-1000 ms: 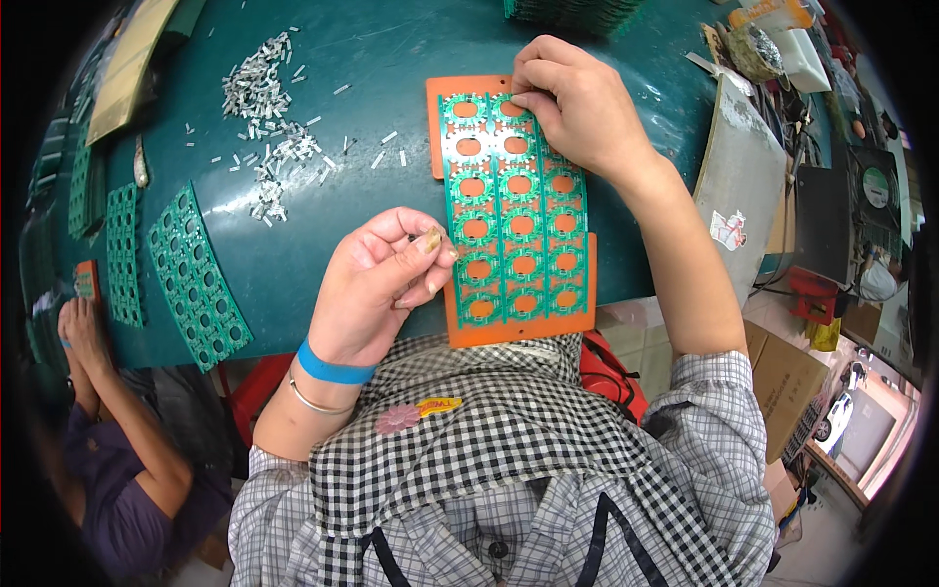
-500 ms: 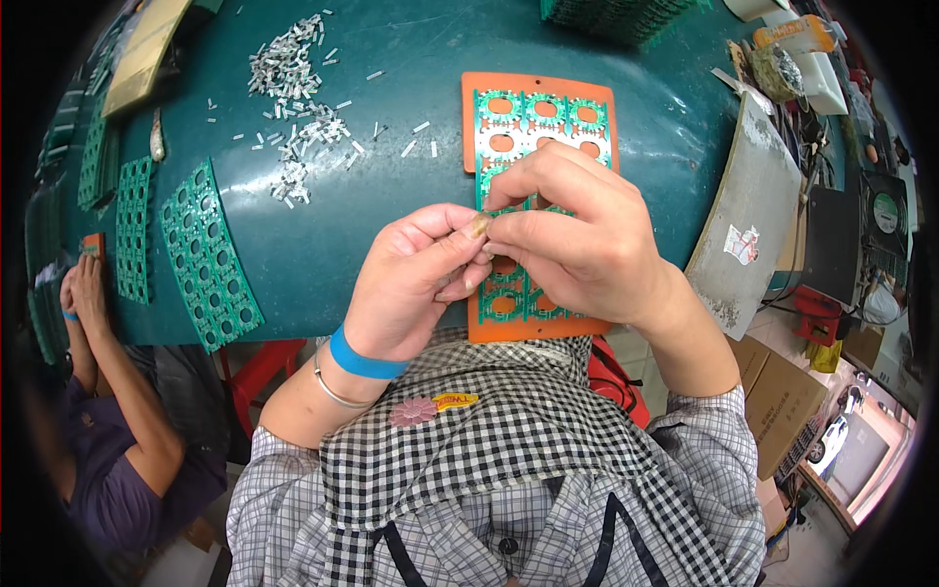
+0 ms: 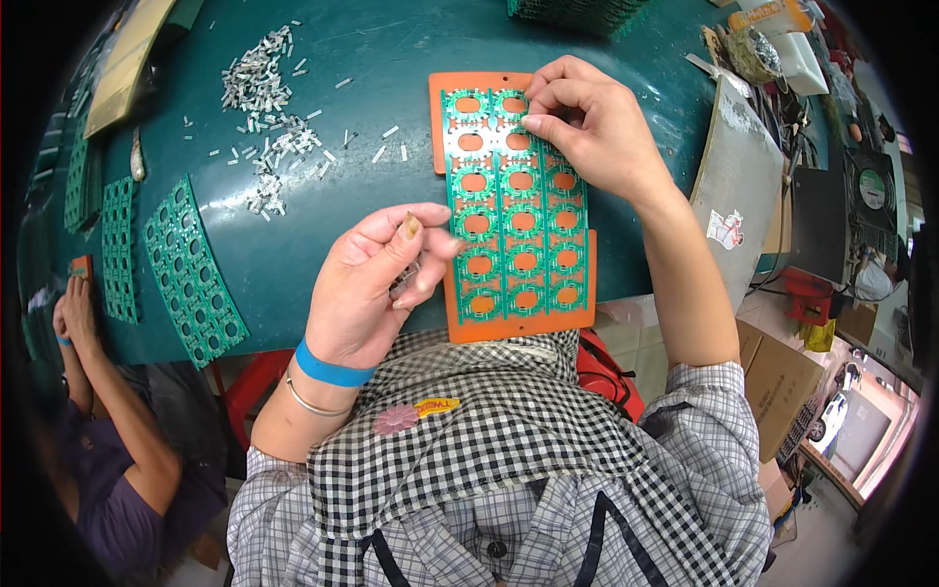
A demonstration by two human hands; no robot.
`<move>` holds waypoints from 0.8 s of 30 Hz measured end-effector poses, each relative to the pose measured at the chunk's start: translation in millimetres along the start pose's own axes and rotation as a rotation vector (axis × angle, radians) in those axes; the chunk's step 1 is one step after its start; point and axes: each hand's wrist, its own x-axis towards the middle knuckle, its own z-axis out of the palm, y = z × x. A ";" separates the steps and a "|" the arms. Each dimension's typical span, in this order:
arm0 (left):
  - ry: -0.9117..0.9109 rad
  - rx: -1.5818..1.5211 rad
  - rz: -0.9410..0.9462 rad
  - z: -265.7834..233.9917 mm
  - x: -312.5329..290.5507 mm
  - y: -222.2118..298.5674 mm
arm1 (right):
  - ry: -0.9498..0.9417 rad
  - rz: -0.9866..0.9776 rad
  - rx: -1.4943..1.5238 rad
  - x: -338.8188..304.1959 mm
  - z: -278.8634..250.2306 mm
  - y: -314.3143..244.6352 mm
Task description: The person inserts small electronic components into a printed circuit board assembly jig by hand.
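Observation:
A green circuit board panel [image 3: 476, 205] with rows of oval cut-outs lies on an orange fixture plate [image 3: 577, 326] in front of me. Over the panel's far right part is my right hand [image 3: 602, 132], thumb and forefinger pinched close to the board; whatever lies between their tips is too small to make out. My left hand [image 3: 354, 279] hovers just left of the panel, palm up and fingers curled. Small silvery metal pieces [image 3: 404, 278] show inside those curled fingers. A loose pile of similar silvery pieces [image 3: 256, 78] is spread on the green tabletop [image 3: 323, 215] at the far left.
More green board panels [image 3: 201, 284] lie on the left side of the table. A co-worker's hands [image 3: 76, 313] are beyond them. At right stands a worn grey board [image 3: 736, 186], with assorted clutter behind it. A stack of green boards [image 3: 577, 12] is at the far edge.
My hands were together over the panel and have parted. The right moved away to the panel's far right part; the left drew back leftward with its fingers loosened. More of the panel shows.

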 end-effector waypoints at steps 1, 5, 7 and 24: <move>-0.050 -0.020 -0.002 -3.4 0.5 -1.0 | 0.004 -0.007 0.002 0.2 1.4 1.5; -0.029 0.005 -0.023 3.8 1.1 -0.6 | -0.008 -0.027 -0.054 1.8 2.4 1.3; 0.013 0.049 0.041 8.6 0.6 -2.3 | 0.001 -0.040 -0.061 1.8 1.7 2.3; -0.003 0.295 0.014 14.1 -3.0 -2.1 | 0.108 -0.186 -0.238 -0.4 13.6 -3.1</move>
